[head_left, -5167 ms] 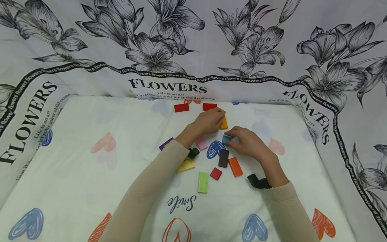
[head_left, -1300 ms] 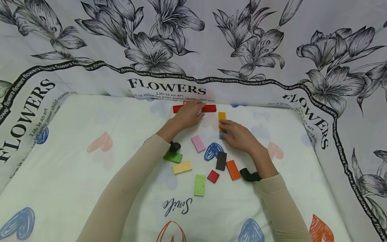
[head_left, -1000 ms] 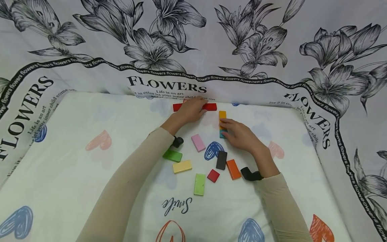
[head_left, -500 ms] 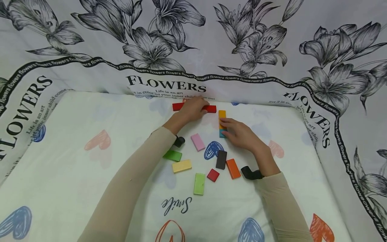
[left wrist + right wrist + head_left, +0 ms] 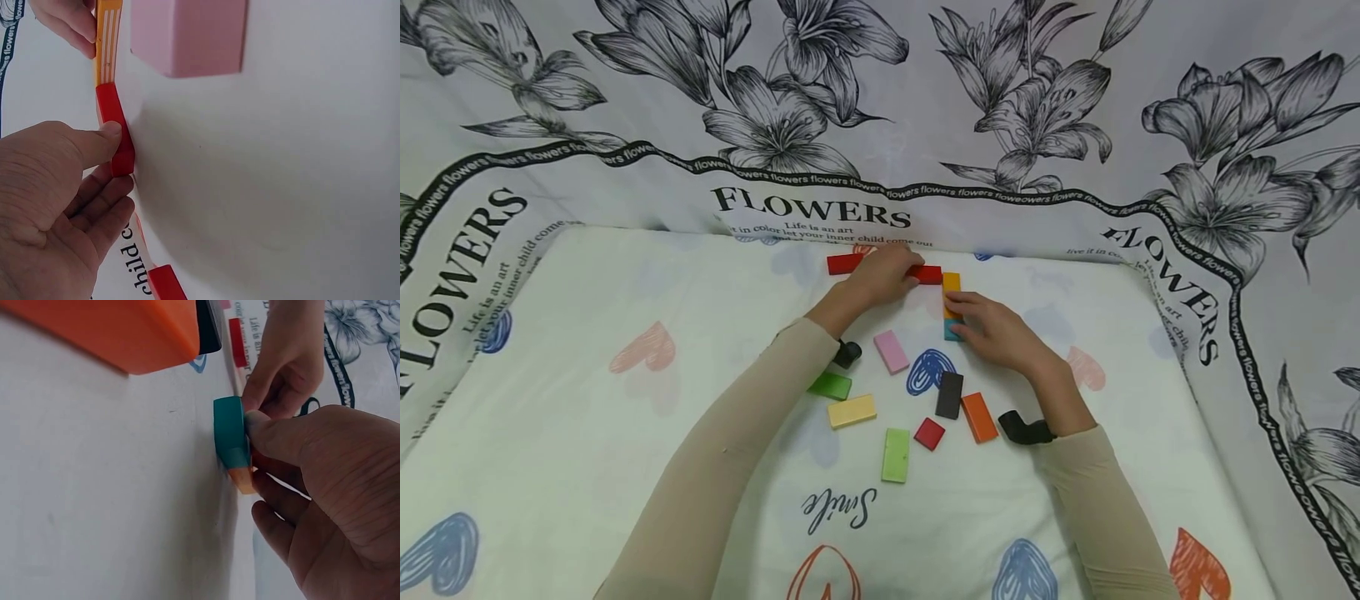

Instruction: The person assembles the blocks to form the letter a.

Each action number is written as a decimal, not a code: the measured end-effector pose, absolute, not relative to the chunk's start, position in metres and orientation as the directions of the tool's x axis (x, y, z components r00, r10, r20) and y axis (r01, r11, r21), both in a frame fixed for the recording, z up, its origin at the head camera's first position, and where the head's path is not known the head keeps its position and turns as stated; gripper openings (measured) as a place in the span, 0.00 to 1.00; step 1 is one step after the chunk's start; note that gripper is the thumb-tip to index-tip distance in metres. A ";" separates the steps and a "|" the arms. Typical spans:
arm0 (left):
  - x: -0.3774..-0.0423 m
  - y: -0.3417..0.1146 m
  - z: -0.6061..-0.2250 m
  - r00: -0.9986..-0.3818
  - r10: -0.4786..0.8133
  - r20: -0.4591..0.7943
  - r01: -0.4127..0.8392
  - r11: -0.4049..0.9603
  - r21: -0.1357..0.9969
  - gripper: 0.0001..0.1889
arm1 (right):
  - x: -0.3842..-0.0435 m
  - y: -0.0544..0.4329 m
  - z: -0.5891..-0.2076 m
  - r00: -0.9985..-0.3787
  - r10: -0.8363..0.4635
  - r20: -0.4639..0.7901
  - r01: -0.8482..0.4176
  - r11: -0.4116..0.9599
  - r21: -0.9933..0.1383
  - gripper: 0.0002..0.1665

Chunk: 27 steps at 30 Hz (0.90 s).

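Note:
My left hand (image 5: 883,275) pinches a red block (image 5: 114,122) between thumb and fingers at the far edge of the cloth. In the left wrist view its far end meets the end of a yellow-orange block (image 5: 952,292). A teal block (image 5: 229,428) sits end to end with the yellow-orange one. My right hand (image 5: 1000,333) grips this pair, thumb on the teal block, fingers along the yellow-orange side. A second red block (image 5: 844,263) lies left of my left hand, partly covered by it in the head view.
Nearer on the cloth lie a pink block (image 5: 891,352), a black block (image 5: 950,395), an orange block (image 5: 980,417), a small red block (image 5: 929,434), a lime block (image 5: 895,456), a pale yellow block (image 5: 852,412) and a green block (image 5: 831,385). Flowered fabric (image 5: 820,100) rises behind.
My right hand has brought the teal block against the yellow-orange one. My left hand has left the yellow-orange block for the red block and just slid it slightly right, up to the yellow-orange block.

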<state>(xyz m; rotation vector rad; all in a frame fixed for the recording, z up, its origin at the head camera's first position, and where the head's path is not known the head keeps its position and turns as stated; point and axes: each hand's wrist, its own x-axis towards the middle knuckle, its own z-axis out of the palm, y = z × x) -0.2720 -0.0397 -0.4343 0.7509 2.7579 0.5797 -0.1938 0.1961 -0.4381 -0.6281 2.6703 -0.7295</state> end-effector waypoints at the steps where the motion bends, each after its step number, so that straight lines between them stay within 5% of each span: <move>1: -0.272 -0.040 -0.434 -0.843 0.526 -0.109 0.437 0.789 0.431 0.22 | -0.194 0.196 -0.438 -0.858 -0.484 -0.170 -0.331 0.775 -0.538 0.32; 27: -0.257 -0.051 -0.433 -0.881 0.466 -0.083 0.391 0.816 0.426 0.28 | -0.196 0.198 -0.442 -0.854 -0.495 -0.162 -0.348 0.773 -0.531 0.33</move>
